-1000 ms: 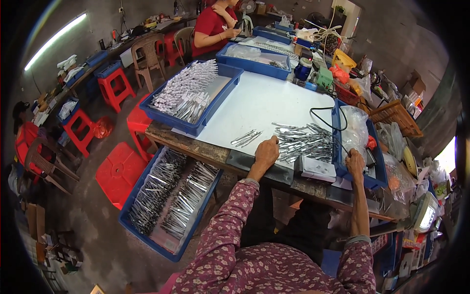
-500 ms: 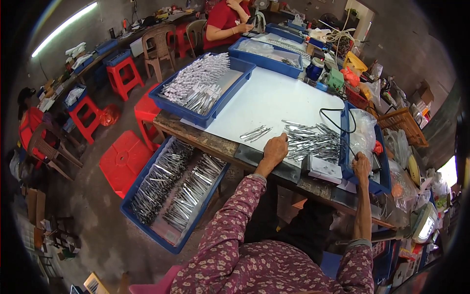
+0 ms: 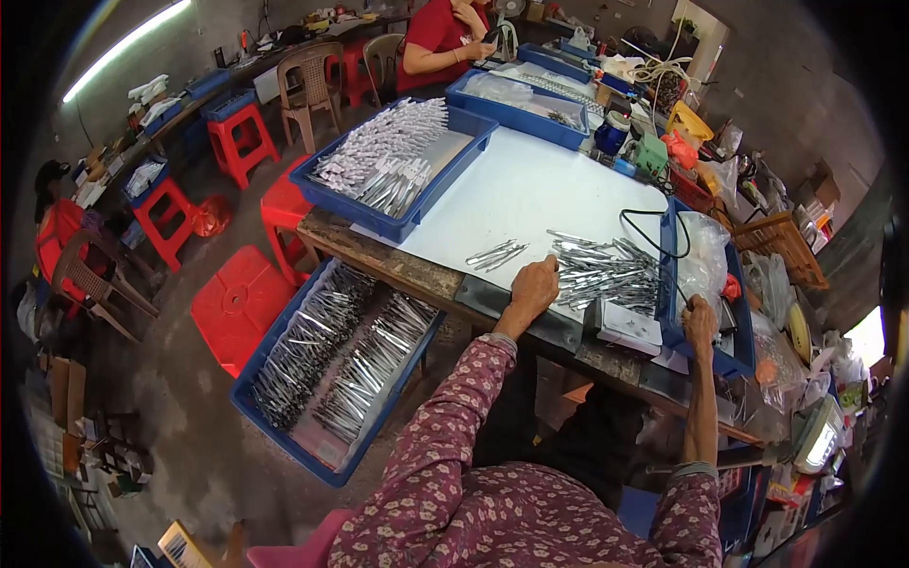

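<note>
My left hand (image 3: 536, 286) is closed at the table's front edge, its fingertips against the left end of a heap of slim silver metal pieces (image 3: 606, 270). What it pinches, if anything, is hidden. A few similar pieces (image 3: 496, 255) lie apart, left of that heap. My right hand (image 3: 700, 324) is closed at the front of a blue tray (image 3: 674, 327) on the right, around something thin and dark that I cannot make out. Between my hands stands a small pale metal block (image 3: 627, 328). Behind it a black cord (image 3: 653, 220) loops over the tray's edge.
A blue tray (image 3: 402, 227) of white-wrapped pieces stands at the table's left. Lower left, another blue tray (image 3: 341, 473) holds rows of silver pieces, beside a red stool (image 3: 237, 301). A person in red (image 3: 433, 47) is at the far end. Clear plastic bags (image 3: 699, 251) fill the right tray.
Both hands stay almost where they were, still closed. The whole view has shifted very slightly.
</note>
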`<action>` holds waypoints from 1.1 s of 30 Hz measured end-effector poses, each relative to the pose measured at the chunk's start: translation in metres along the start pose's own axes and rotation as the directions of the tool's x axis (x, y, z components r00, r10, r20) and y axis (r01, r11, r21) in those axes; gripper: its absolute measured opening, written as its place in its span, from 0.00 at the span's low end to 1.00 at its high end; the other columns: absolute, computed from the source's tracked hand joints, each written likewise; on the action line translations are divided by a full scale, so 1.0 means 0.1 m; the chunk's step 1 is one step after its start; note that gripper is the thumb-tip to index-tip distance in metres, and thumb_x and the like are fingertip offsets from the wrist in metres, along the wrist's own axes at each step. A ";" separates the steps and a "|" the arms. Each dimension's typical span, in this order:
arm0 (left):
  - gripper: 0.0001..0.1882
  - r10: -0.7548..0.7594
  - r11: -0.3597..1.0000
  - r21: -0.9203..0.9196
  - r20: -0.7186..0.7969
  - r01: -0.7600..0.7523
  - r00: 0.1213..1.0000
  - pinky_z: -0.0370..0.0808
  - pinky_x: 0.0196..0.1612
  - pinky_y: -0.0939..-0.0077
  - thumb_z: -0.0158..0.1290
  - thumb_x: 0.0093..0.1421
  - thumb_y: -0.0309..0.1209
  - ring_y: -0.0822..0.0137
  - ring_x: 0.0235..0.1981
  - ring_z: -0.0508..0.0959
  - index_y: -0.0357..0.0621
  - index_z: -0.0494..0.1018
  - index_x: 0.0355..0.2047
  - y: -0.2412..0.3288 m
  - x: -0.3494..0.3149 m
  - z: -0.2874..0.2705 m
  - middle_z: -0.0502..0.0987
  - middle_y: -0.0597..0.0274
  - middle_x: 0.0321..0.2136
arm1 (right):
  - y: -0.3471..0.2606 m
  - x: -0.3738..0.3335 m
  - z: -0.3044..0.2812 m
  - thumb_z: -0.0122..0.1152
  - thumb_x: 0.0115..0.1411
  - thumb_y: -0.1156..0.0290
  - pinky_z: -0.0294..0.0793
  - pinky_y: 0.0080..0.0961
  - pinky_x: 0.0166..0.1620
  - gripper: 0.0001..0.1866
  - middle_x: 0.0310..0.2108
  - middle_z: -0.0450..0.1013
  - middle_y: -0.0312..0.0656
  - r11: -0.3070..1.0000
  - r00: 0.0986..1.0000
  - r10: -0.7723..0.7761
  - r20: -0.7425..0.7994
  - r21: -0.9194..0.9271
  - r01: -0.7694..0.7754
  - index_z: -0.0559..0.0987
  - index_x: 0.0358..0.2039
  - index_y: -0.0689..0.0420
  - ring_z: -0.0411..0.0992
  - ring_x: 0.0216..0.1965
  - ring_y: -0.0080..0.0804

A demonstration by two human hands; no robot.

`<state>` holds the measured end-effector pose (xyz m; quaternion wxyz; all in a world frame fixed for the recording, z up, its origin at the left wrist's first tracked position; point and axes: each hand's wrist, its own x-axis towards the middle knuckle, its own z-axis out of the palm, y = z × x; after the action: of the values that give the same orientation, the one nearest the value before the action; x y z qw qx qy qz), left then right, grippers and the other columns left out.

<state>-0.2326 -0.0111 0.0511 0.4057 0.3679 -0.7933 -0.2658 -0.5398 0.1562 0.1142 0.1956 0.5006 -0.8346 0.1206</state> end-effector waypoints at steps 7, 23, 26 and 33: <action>0.09 0.009 1.000 0.008 0.006 -0.009 1.000 0.69 0.32 0.57 0.44 0.51 0.29 0.46 0.27 0.73 0.37 0.68 0.29 0.00 0.00 0.02 0.73 0.45 0.21 | 0.04 -0.01 0.03 0.50 0.44 0.72 0.66 0.40 0.33 0.06 0.25 0.69 0.51 1.000 1.000 -0.007 -0.009 -0.005 0.006 0.69 0.24 0.59 0.68 0.30 0.48; 0.09 0.002 1.000 -0.008 0.011 -0.002 1.000 0.68 0.32 0.56 0.44 0.51 0.30 0.46 0.27 0.73 0.39 0.68 0.30 0.00 0.00 0.01 0.73 0.45 0.21 | 0.00 -0.03 -0.01 0.50 0.44 0.72 0.67 0.39 0.33 0.06 0.24 0.69 0.51 0.999 0.997 -0.048 -0.055 0.004 0.048 0.69 0.22 0.60 0.69 0.29 0.48; 0.09 -0.017 1.000 -0.005 0.017 0.017 1.000 0.69 0.32 0.56 0.45 0.50 0.30 0.46 0.27 0.73 0.39 0.68 0.30 0.01 0.00 0.00 0.73 0.45 0.22 | -0.02 -0.03 -0.01 0.50 0.44 0.72 0.67 0.39 0.33 0.06 0.24 0.69 0.50 1.000 1.000 -0.007 -0.030 0.009 0.007 0.69 0.22 0.60 0.69 0.29 0.48; 0.09 -0.040 0.999 0.006 0.020 0.040 0.999 0.69 0.33 0.56 0.44 0.50 0.30 0.46 0.28 0.73 0.39 0.68 0.30 0.01 0.00 -0.01 0.73 0.44 0.21 | -0.02 -0.02 -0.03 0.50 0.43 0.72 0.67 0.40 0.32 0.06 0.23 0.69 0.50 0.999 0.998 -0.045 -0.036 0.012 0.045 0.69 0.22 0.59 0.69 0.29 0.48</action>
<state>-0.2323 -0.0104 0.0520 0.3914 0.3823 -0.7904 -0.2754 -0.5369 0.1581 0.1156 0.2101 0.5184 -0.8186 0.1306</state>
